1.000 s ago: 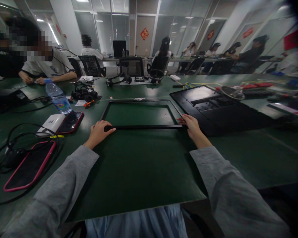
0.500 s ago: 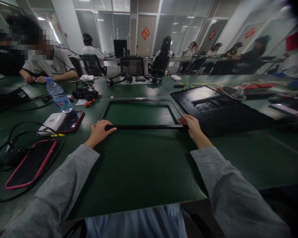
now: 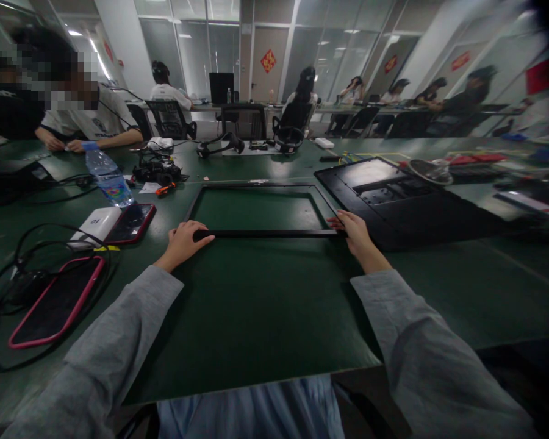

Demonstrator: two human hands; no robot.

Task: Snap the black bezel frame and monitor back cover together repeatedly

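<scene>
A thin black rectangular frame (image 3: 269, 234), much like a screen bezel, is held level in front of me over the green table (image 3: 256, 305). My left hand (image 3: 185, 244) grips its near left corner, thumb lying along the near bar. At the near right corner my right hand (image 3: 354, 236) is closed round the frame, some fingers reaching inside the opening. Whether the far edge rests on the table I cannot tell. Just right of the frame lies a large black panel (image 3: 421, 219) with a recessed middle, close to my right hand.
Left are a pink-edged phone (image 3: 57, 305), looped black cable (image 3: 25, 244), a white box-like device (image 3: 95, 227), a second phone (image 3: 132, 224) and a water bottle (image 3: 110, 177). A headset (image 3: 220, 146) lies at the back. Across the table sits a person (image 3: 91, 122). A metal bowl-shaped piece (image 3: 430, 172) is near the panel.
</scene>
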